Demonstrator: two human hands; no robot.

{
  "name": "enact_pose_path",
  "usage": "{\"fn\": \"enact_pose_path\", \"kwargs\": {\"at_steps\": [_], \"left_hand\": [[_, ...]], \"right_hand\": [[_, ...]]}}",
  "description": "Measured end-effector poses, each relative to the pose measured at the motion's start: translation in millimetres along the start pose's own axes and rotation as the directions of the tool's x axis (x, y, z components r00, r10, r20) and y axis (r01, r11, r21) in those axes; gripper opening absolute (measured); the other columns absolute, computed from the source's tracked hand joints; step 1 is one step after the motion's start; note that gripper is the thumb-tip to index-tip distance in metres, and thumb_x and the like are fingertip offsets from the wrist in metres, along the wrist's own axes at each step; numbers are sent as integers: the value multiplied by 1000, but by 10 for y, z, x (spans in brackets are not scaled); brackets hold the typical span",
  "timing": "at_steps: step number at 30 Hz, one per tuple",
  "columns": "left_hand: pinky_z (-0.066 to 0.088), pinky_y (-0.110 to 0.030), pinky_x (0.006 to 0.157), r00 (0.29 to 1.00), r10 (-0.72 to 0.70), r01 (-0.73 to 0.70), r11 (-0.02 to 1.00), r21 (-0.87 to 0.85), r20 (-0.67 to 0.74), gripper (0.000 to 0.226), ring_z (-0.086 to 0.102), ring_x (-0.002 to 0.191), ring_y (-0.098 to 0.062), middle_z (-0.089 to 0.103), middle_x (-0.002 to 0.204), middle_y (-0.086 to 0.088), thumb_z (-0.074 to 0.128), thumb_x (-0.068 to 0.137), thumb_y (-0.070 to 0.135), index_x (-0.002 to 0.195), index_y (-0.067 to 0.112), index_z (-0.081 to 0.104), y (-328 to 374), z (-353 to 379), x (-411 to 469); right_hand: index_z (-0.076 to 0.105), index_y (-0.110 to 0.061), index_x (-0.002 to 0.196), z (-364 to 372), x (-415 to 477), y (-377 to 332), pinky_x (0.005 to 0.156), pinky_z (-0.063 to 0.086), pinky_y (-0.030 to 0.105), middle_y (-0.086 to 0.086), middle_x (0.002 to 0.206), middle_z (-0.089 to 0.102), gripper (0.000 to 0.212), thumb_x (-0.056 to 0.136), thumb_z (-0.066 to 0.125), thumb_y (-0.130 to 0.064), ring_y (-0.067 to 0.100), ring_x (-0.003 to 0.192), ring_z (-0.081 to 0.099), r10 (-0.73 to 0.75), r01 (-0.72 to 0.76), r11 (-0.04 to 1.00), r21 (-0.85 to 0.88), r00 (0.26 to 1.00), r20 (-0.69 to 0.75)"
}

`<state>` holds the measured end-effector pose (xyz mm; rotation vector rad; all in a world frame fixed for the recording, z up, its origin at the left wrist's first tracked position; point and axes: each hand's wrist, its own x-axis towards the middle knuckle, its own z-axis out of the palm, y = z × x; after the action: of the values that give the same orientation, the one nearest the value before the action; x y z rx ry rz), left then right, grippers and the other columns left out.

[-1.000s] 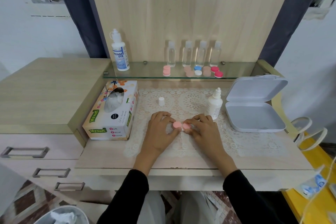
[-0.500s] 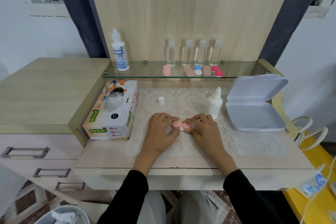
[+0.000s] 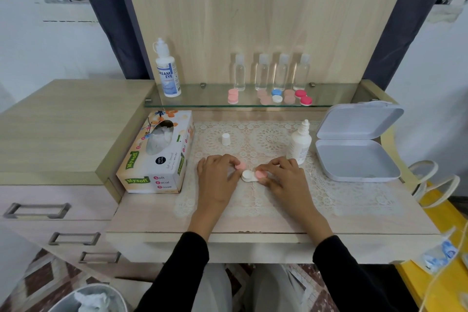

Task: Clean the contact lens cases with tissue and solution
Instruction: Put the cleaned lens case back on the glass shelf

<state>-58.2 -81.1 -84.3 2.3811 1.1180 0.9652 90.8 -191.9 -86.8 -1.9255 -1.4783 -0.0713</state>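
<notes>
Head view: left hand (image 3: 217,180) pinched a loose cap (image 3: 240,166) just left of the crosswise case (image 3: 247,175), right hand (image 3: 286,180) gripping its other cap (image 3: 260,174).

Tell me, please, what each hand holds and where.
Left hand: loose pink cap, by its edge. Right hand: lens case, at its capped end.

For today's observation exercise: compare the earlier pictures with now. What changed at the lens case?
The left hand has lifted one pink cap off the lens case and drawn it left, baring its white well. The right hand still holds the case's other end. The solution bottle and tissue box stayed put.
</notes>
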Motion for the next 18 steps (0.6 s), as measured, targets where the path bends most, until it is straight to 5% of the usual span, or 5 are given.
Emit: {"fn": "enact_pose_path", "kwargs": {"at_steps": [14, 18], "left_hand": [[32, -51, 103, 997, 73, -72, 994, 79, -12, 27, 55, 102, -17, 68, 101, 9, 62, 87, 18, 111, 30, 69, 41, -37, -39], [25, -46, 108, 997, 63, -62, 998, 17, -52, 23, 55, 103, -11, 67, 98, 15, 52, 89, 38, 104, 34, 70, 65, -101, -72]], "right_hand": [[70, -33, 106, 18, 2, 8, 73, 31, 31, -12, 98, 54, 19, 87, 68, -30, 12, 93, 43, 9, -9, 1000, 1, 1000, -9], [70, -33, 106, 15, 11, 3, 74, 34, 32, -11, 99, 55, 20, 86, 68, -31, 13, 94, 44, 13, -13, 1000, -9, 1000, 3]]}}
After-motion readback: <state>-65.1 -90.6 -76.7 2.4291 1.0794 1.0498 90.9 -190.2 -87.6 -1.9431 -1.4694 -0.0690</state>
